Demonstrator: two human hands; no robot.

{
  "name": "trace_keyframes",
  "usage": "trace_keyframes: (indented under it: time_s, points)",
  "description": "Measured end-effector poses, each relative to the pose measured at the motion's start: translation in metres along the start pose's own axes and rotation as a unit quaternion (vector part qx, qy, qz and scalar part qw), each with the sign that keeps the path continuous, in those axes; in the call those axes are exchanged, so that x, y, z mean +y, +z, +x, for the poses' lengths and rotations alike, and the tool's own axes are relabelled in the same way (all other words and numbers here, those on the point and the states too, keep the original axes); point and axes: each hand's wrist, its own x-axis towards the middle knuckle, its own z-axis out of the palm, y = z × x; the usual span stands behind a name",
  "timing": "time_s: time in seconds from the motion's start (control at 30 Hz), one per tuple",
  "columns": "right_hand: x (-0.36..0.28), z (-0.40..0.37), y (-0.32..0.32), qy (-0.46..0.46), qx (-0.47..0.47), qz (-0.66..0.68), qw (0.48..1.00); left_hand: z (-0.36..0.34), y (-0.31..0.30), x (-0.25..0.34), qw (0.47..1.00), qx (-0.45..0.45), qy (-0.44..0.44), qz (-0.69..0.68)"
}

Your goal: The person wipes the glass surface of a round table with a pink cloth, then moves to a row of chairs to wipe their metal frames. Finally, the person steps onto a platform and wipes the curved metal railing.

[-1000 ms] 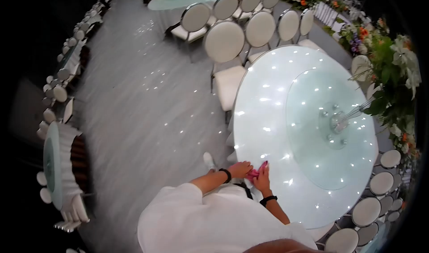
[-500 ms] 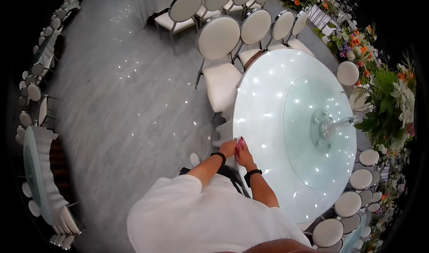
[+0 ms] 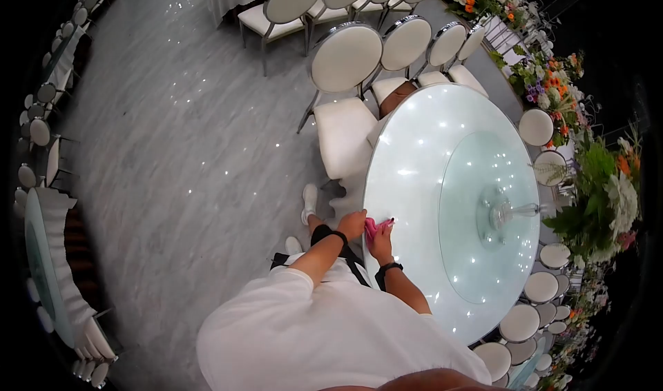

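The left hand (image 3: 352, 224) is resting at the worktop's (image 3: 428, 149) left edge, just beside the pink cloth (image 3: 373, 225); I cannot tell its grip. The right hand (image 3: 382, 243) is holding the pink cloth, its grip clamping on it.

I see my left hand (image 3: 353, 223) and right hand (image 3: 382, 240) close together at the near edge of the round white glass table (image 3: 414, 142). The crumpled pink cloth (image 3: 371, 225) sits between them on the rim. My right fingers curl over it, and my left hand touches its side, though I cannot tell how it grips. Each wrist wears a black band. A frosted glass turntable (image 3: 483, 253) lies further in on the table. White round-backed chairs (image 3: 343, 60) ring the table on the grey marble floor (image 3: 193, 149), with a flower arrangement (image 3: 601, 204) at the far right.
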Motion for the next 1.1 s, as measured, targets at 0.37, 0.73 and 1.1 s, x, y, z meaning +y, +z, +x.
trace_keyframes:
  time_s: [0.37, 0.73, 1.1]
  points:
    - [0.002, 0.187, -0.004, -0.034, -0.060, 0.102, 0.992, 0.147, -0.056, -0.050, 0.997, -0.062, -0.042, 0.028]
    - [-0.040, 0.297, -0.012, 0.179, 0.078, 0.068, 0.978, 0.275, -0.069, -0.089, 0.890, -0.195, -0.225, -0.346]
    - [-0.039, 0.353, -0.050, -0.010, -0.057, 0.172, 0.983, 0.283, -0.186, -0.121, 0.865, -0.322, -0.242, -0.299]
